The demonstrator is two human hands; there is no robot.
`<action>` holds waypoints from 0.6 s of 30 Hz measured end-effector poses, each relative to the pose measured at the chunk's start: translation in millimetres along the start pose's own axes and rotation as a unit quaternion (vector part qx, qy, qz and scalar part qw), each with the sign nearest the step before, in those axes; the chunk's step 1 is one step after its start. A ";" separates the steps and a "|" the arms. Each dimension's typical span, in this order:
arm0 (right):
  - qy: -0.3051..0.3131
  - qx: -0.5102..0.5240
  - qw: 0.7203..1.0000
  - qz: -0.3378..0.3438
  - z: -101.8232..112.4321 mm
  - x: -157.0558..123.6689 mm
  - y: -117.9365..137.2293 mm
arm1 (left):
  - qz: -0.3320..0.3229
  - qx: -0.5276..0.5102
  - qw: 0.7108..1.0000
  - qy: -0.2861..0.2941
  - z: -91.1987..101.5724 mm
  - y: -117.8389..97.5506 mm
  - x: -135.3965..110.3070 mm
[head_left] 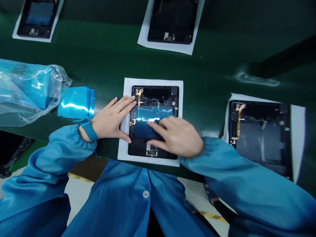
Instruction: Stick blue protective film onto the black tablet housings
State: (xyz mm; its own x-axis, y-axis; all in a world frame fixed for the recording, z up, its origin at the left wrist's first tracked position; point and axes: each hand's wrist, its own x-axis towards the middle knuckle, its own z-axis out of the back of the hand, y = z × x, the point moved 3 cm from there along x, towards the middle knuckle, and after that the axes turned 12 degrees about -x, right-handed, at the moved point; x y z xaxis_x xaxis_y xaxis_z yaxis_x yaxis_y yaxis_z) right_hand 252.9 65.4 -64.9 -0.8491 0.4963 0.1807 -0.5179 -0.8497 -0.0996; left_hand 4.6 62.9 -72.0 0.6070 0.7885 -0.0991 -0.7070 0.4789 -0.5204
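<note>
An opened black tablet chassis (158, 95) lies on a white sheet (153, 82) in front of me on the green belt. A shiny blue film (153, 113) covers its middle. My left hand (111, 118) lies flat with fingers stretched, pressing the chassis's left edge. My right hand (176, 135) rests on the film, fingers extended and pressing down on its lower part. Neither hand grips anything. Both arms wear blue sleeves, with a blue strap on my left wrist.
A stack of blue films (76, 102) lies left of my left hand, beside a clear plastic bag (27, 92) holding more. Another chassis on a white sheet (261, 135) sits at right. Two more (170, 23) (37, 18) lie at the belt's far side.
</note>
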 end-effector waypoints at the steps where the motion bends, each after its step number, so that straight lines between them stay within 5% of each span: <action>1: 0.009 -0.021 0.999 -0.035 -1.2 0.2 -10.8 | 0.001 0.004 1.000 0.001 0.1 0.0 0.0; 4: 0.024 -0.049 0.994 -0.098 -2.6 -3.0 -38.4 | 0.003 0.009 1.000 0.001 0.6 -0.3 -0.1; 7: 0.025 -0.038 0.996 -0.080 -2.7 -13.3 -49.2 | 0.003 0.008 1.000 0.002 1.3 -0.5 0.2; 18: -0.045 0.049 0.996 0.065 3.4 -64.1 -19.3 | 0.037 0.039 0.998 0.037 7.1 -4.7 -1.3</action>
State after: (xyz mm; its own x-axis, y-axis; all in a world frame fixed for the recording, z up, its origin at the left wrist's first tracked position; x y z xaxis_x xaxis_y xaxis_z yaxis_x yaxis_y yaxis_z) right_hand 317.7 49.3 -71.2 -0.8932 0.3666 0.2603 -0.3878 -0.9212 -0.0333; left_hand 4.5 62.4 -63.4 0.5753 0.7936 -0.1979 -0.7751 0.4516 -0.4419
